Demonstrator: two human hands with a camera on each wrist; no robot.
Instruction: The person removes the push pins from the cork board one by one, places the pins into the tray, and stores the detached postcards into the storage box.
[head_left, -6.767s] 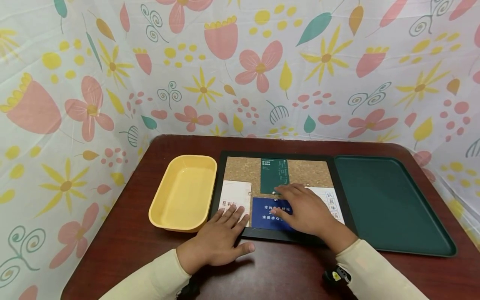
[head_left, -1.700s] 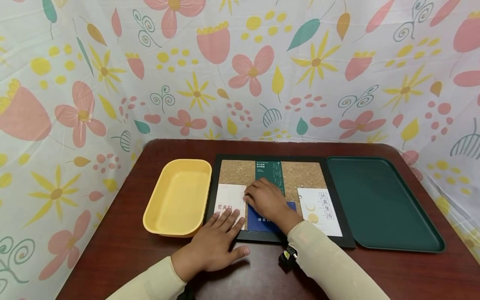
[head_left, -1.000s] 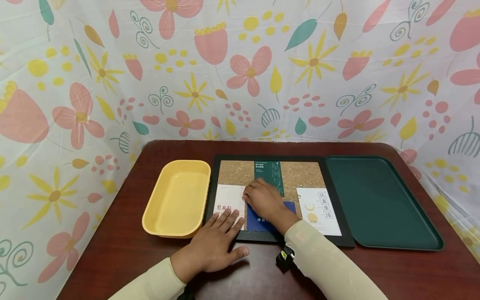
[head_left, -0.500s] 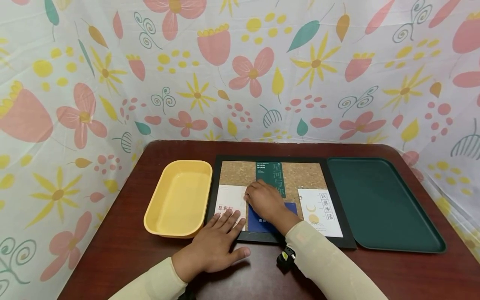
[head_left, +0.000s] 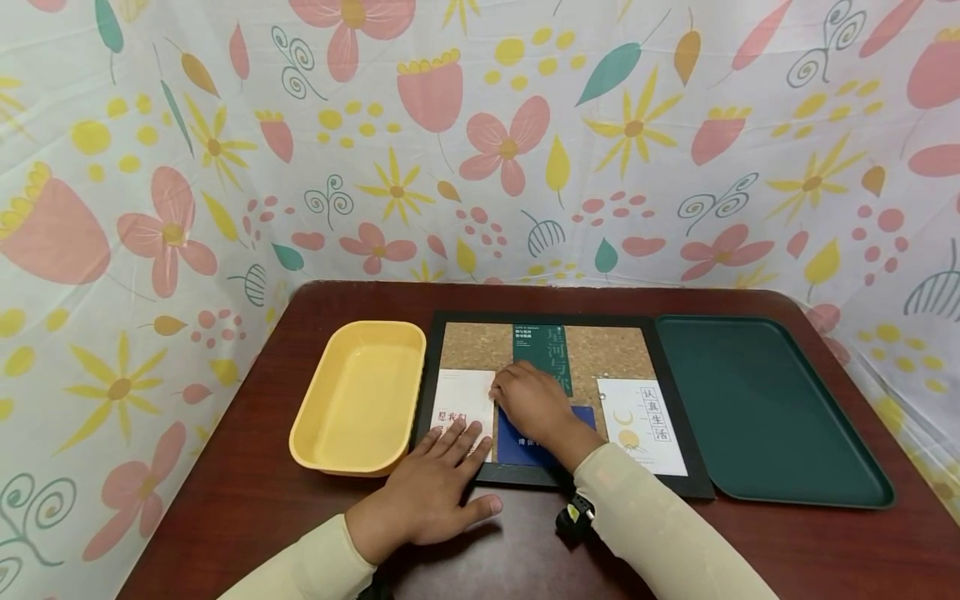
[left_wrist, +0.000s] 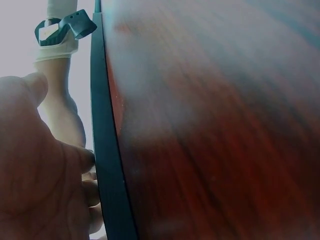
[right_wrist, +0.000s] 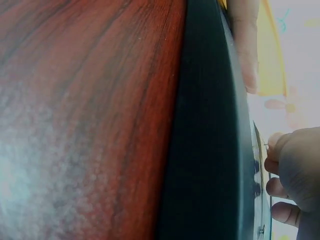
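Observation:
A black-framed cork board [head_left: 611, 350] lies on the table with several cards on it. My left hand [head_left: 427, 492] rests with spread fingers over its lower left edge and the white card [head_left: 465, 392] there. My right hand [head_left: 532, 404] has its fingertips at that card's right edge, partly covering the blue card [head_left: 517, 450] and the lower part of the green card [head_left: 542, 350]. In the right wrist view, those curled fingers pinch what looks like a small push pin [right_wrist: 266, 145], mostly hidden. Another white card [head_left: 637, 433] lies at the right, with a clear push pin [head_left: 602, 397] near its upper left edge.
Left of the board stands a yellow tub [head_left: 360, 400]. A dark green tray [head_left: 772, 408] lies against the right side of the frame. The reddish-brown table [head_left: 517, 542] extends in front, and a flowered cloth [head_left: 480, 233] hangs behind.
Since the oldest frame, my right hand has moved left from beside the right white card to the left white card's edge. Over the last second, both hands stay nearly still.

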